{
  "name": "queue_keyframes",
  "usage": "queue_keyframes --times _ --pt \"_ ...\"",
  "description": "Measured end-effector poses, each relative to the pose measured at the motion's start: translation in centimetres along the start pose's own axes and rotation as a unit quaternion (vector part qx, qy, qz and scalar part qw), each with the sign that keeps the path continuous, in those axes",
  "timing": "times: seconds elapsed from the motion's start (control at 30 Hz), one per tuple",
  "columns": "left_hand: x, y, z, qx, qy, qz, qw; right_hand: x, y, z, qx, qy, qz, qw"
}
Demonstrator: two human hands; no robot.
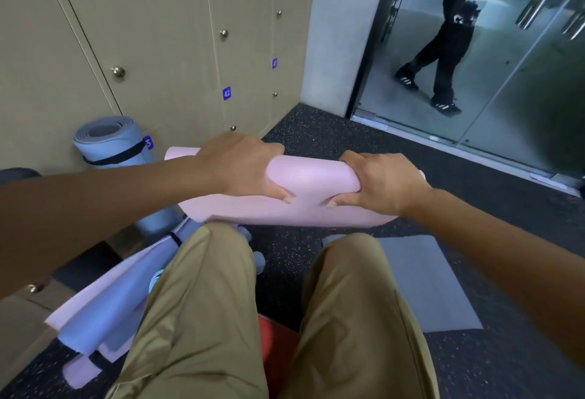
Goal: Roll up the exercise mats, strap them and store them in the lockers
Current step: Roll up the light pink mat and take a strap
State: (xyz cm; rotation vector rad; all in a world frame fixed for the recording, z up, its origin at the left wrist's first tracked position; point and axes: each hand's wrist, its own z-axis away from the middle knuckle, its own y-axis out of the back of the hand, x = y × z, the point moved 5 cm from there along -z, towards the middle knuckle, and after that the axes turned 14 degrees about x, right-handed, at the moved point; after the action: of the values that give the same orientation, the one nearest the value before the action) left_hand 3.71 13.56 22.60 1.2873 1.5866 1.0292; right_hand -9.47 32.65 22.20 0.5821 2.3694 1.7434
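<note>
Gripping a rolled pink mat point(304, 196) with both hands, the person sits with knees in tan trousers point(202, 303) pointing at it, so the roll lies crosswise just past the knees, above the dark speckled floor point(316, 132). Left hand point(243, 167) is clamped over the top of the roll left of its middle, fingers curled down the far side and thumb pressing the near side. Right hand point(383, 180) does the same further right, fingers wrapped tight and thumb tucked under, and the foam dents a bit where they squeeze. No strap shows on this one from here. Off to the left a blue mat point(110, 142) stands upright against the lockers point(152, 34), rolled and with a black strap point(117, 155) round it. Near left, on the floor beside the left leg, there's a messy pile of mats point(104, 306), pink and blue ones, partly rolled. A grey mat point(421, 281) lies flat on the floor right of the right leg. Locker doors are beige with blue number tags like 38 and 39. Far right, a second person point(443, 50) in dark trousers is walking behind a glass door point(522, 82).
</note>
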Motion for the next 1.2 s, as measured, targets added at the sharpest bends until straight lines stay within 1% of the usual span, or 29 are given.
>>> queue_keyframes --times 0.17,0.33,0.47,0.6,0.73,0.77,0.87,0.9,0.93,1.03,1.07,1.13,1.2 --pt "1.9 3.5 2.0 -0.014 -0.008 0.025 1.0 -1.6 4.0 2.9 -0.027 0.003 -0.012 1.0" --pt "4.7 4.6 6.4 -0.066 0.008 0.05 0.997 -4.2 6.0 7.4 -0.069 -0.002 -0.048 0.996" --pt "6.7 3.2 10.2 -0.117 0.012 0.068 0.991 -6.2 5.4 11.0 -0.119 -0.008 -0.061 0.991" --pt "8.6 1.8 13.4 -0.124 -0.001 0.078 0.989 -7.6 3.6 14.0 -0.149 -0.004 -0.088 0.985" --pt "10.1 0.5 16.0 -0.133 0.011 0.112 0.985 -8.5 2.4 15.8 -0.166 -0.01 -0.138 0.976" --pt "10.2 0.1 16.5 -0.113 0.013 0.125 0.986 -8.7 2.3 16.0 -0.164 -0.01 -0.146 0.976" --pt "10.5 -0.7 17.6 0.015 -0.027 0.153 0.988 -9.2 1.9 16.7 -0.146 0.003 -0.157 0.977" --pt "10.6 -1.0 17.8 0.044 -0.036 0.152 0.987 -9.3 1.7 16.9 -0.144 0.003 -0.161 0.976" --pt "10.6 -1.3 18.0 0.057 -0.038 0.154 0.986 -9.3 1.5 17.1 -0.143 0.004 -0.163 0.976" --pt "10.8 -2.1 18.2 0.053 -0.021 0.169 0.984 -9.2 0.6 17.4 -0.124 0.017 -0.141 0.982" --pt "10.7 -2.5 18.2 0.046 -0.018 0.169 0.984 -9.2 0.3 17.4 -0.1 0.021 -0.131 0.986" --pt "10.5 -3.0 17.9 0.018 -0.011 0.173 0.985 -9.2 0.1 17.6 -0.028 0.022 -0.119 0.992" --pt "10.1 -3.5 17.4 -0.033 -0.001 0.188 0.982 -9.4 -0.3 18.0 0.018 0.018 -0.129 0.991"
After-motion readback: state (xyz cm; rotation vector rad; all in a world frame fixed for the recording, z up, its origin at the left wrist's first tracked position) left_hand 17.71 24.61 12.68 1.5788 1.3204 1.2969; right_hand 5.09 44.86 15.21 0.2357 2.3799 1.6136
